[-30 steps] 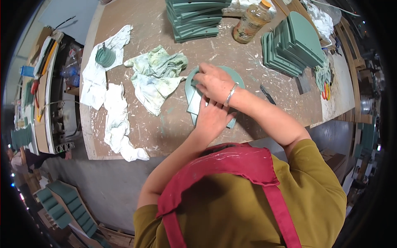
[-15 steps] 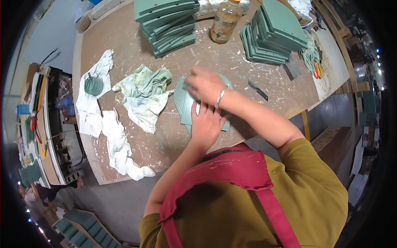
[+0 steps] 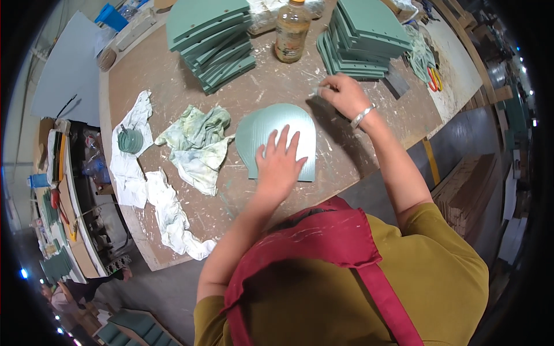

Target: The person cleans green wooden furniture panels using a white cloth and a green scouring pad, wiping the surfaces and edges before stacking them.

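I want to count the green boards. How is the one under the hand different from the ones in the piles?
The board under the left hand lies alone and flat on the table; the left pile and right pile hold many boards stacked unevenly. The single board shows its whole rounded top; the piled ones show mostly edges. All are the same pale green.

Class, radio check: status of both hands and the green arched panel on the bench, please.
Left hand flat, open on green arched panel. Right hand off the panel, fingertips pinched on the table; what it pinches unclear. Stained rag beside panel, apart.
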Demonstrator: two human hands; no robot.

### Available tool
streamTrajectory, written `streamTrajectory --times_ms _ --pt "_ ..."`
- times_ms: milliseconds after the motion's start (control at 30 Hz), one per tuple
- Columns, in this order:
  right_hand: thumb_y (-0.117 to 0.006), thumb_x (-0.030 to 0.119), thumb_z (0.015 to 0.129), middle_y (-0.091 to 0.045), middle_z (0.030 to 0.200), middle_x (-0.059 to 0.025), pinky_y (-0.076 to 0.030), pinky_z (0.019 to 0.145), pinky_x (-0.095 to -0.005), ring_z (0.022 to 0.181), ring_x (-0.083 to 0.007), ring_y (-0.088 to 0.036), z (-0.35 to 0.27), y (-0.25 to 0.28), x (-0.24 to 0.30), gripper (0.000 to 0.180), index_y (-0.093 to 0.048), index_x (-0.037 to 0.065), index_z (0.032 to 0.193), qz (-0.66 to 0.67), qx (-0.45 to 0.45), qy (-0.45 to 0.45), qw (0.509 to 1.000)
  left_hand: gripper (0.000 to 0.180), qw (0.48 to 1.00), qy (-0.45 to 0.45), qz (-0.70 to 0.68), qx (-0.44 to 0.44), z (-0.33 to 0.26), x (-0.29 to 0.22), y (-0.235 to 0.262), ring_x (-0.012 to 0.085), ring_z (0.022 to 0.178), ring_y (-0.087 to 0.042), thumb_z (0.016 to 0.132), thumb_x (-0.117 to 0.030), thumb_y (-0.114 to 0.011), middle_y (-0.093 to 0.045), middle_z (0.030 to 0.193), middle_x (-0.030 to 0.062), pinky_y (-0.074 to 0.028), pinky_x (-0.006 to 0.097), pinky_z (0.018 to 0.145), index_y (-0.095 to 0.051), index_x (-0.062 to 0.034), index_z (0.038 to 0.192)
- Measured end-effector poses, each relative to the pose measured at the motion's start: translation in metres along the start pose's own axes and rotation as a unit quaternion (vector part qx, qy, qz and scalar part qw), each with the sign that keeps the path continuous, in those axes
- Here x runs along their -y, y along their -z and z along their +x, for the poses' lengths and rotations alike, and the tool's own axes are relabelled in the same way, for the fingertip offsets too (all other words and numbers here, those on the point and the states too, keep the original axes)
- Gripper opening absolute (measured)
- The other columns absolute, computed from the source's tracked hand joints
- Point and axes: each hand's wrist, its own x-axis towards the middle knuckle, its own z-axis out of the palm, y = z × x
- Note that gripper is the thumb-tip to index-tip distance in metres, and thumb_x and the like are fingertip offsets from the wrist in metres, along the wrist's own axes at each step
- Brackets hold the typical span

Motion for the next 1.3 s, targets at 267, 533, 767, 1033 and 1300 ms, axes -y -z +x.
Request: streamTrajectory --times_ms 267,533,767,1033,1300 --pt "-0.063 0.025 0.084 -0.058 0.1 -0.0184 -0.047 0.083 -0.0418 0.092 -0.037 -0.059 -0.016 -0.051 -0.003 0.028 -0.066 0.002 0.101 0.024 -0.001 0.063 0.998 0.061 0.993 -0.069 0.079 -0.054 0.012 0.021 0.002 0.0331 0.138 -0.029 0.09 -0.04 -0.056 -0.03 0.151 0.0107 -0.024 0.057 0.107 -0.039 -0.0135 0.143" --pt "-0.062 0.026 0.085 -0.058 0.1 -0.0178 -0.047 0.083 -0.0428 0.092 -0.0378 -0.059 -0.034 -0.021 -0.008 0.028 -0.065 0.004 0.102 0.05 0.04 0.041 0.997 0.061 0.995 -0.055 0.071 -0.031 0.01 0.02 0.001 0.0338 0.139 -0.026 0.092 -0.039 -0.053 -0.026 0.154 0.0102 -0.02 0.055 0.11 -0.036 -0.0117 0.144" --pt "-0.064 0.023 0.085 -0.057 0.102 -0.0148 -0.046 0.084 -0.0422 0.097 -0.0345 -0.058 -0.035 -0.03 -0.026 0.027 -0.065 0.007 0.107 0.061 0.076 0.104 0.99 0.061 0.995 -0.053 0.083 -0.034 0.01 0.021 0.002 0.0332 0.137 -0.029 0.091 -0.039 -0.053 -0.027 0.153 0.01 -0.022 0.055 0.109 -0.037 -0.0129 0.143" --pt "-0.066 0.013 0.083 -0.057 0.109 -0.0133 -0.047 0.087 -0.0367 0.099 -0.0318 -0.058 -0.003 -0.021 -0.043 0.036 -0.061 0.006 0.118 0.126 0.09 0.158 0.975 0.062 0.993 -0.059 0.093 -0.039 0.012 0.019 0.001 0.0324 0.137 -0.029 0.09 -0.037 -0.057 -0.028 0.152 0.0097 -0.023 0.054 0.108 -0.037 -0.0131 0.143" --pt "-0.068 0.003 0.078 -0.059 0.111 -0.0094 -0.046 0.09 -0.0365 0.102 -0.029 -0.058 0.027 -0.025 -0.041 0.038 -0.063 0.007 0.115 0.104 0.23 0.239 0.938 0.062 0.993 -0.042 0.107 -0.028 0.013 0.017 0.005 0.0315 0.137 -0.03 0.089 -0.04 -0.057 -0.03 0.151 0.0085 -0.025 0.054 0.108 -0.037 -0.0162 0.143"
